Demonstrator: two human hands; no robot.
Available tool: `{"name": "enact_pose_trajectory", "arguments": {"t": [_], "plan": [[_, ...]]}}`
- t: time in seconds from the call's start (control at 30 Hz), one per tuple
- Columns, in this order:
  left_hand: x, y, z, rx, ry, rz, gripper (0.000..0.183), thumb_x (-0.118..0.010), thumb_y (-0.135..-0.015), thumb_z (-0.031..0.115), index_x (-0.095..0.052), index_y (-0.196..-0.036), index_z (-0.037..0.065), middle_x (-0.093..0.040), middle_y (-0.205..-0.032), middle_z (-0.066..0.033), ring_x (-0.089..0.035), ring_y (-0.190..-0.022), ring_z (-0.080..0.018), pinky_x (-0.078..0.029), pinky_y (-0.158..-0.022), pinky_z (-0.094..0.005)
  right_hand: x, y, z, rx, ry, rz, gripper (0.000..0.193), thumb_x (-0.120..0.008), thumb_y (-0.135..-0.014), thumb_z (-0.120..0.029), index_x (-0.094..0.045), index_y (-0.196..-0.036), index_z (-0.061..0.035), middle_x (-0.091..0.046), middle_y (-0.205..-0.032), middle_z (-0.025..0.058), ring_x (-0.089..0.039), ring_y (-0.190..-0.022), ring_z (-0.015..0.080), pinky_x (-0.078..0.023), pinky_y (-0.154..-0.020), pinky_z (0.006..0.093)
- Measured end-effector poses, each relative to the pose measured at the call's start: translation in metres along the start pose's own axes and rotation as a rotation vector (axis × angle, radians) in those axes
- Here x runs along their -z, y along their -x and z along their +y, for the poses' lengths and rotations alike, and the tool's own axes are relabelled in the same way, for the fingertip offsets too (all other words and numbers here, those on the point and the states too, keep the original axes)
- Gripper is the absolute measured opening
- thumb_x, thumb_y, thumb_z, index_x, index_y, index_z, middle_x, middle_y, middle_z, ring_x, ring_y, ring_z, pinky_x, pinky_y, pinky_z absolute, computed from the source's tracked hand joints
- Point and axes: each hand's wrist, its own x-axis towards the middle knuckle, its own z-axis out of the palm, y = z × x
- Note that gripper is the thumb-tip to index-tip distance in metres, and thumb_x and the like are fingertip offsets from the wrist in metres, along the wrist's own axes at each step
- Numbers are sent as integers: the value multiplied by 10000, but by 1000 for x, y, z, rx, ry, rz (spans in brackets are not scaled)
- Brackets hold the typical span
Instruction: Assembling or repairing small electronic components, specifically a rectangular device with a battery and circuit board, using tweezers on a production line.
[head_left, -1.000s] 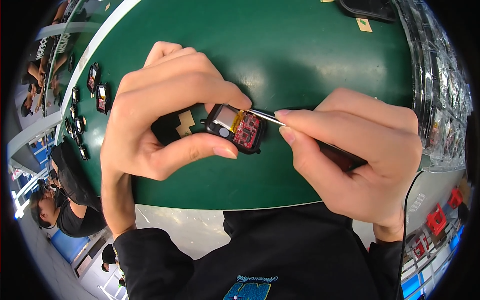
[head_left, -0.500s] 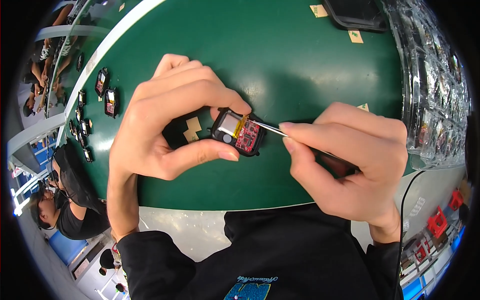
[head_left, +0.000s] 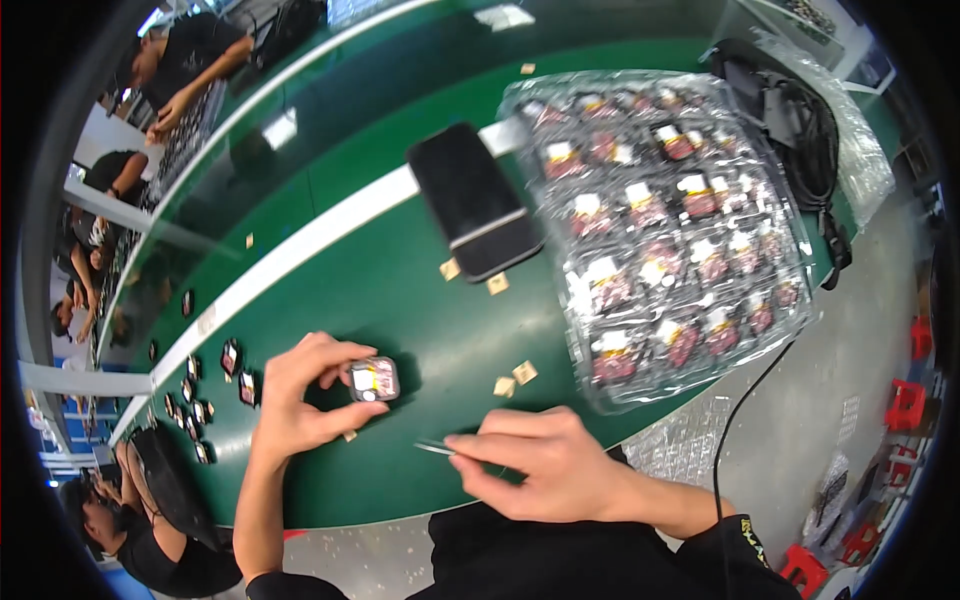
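Between the thumb and fingers of my left hand [head_left: 303, 393] sits a small black device casing [head_left: 374, 380]. Its open face shows a silver battery, yellow tape and a red circuit board. My right hand [head_left: 540, 464] pinches a pair of thin metal tweezers [head_left: 434, 447], whose tips lie to the right of and below the casing, apart from it. The green table [head_left: 450, 370] is under both hands. Some lower fingers of my right hand are partly hidden.
A clear plastic tray [head_left: 640, 240] with rows of similar devices lies at the right, beside a black rectangular case [head_left: 473, 200]. Several loose devices [head_left: 249, 387] lie at the left. Small tan paper pieces [head_left: 524, 373] dot the table. Black cables [head_left: 800, 140] lie far right; co-workers sit left.
The view has swung toward the right, bringing the whole tray into sight. The tweezers have come away from the circuit board, and both hands appear farther off, still holding their things.
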Motion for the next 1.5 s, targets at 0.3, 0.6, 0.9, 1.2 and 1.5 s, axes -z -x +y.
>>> {"name": "enact_pose_trajectory", "arguments": {"t": [0.3,0.6,0.9,1.2,1.5], "plan": [[-17,-212,80,-503,28,-72,447,-912,-868,191,-790,-1274,50,-731,-1107,-85,-636,-970,-203,-512,-854,-346,6,0,6,14,-44,-8,200,-820,-919,-35,-827,-1113,8,-672,-780,63,-583,-520,156,-475,-478,316],[-29,-234,55,-520,-75,20,414,-757,-992,129,-738,-1405,107,-710,-1419,-121,-607,-1358,-342,-472,-1175,-475,-2,-5,-4,34,-109,12,201,-845,-895,-29,-840,-1092,7,-660,-732,65,-586,-532,163,-458,-509,320],[102,-36,-147,237,-1036,404,315,-738,-992,220,-747,-1286,108,-711,-1337,-121,-643,-1294,-364,-534,-1038,-533,5,-5,-1,-37,-58,-36,190,-854,-865,-41,-841,-1051,-4,-655,-731,53,-553,-510,143,-433,-487,302],[120,13,-162,281,-494,437,424,-737,-1020,104,-640,-1426,29,-683,-1169,-169,-666,-1114,-354,-545,-1000,-438,1,-7,-10,-110,26,11,199,-852,-834,40,-848,-1033,36,-692,-701,69,-593,-556,103,-403,-505,266],[-7,-3,11,-239,-282,0,390,-894,-884,232,-793,-1234,91,-659,-1283,-73,-652,-950,-237,-560,-837,-411,1,-19,-13,-161,74,11,199,-859,-859,36,-853,-1058,19,-670,-700,41,-534,-527,80,-366,-483,256]]}}
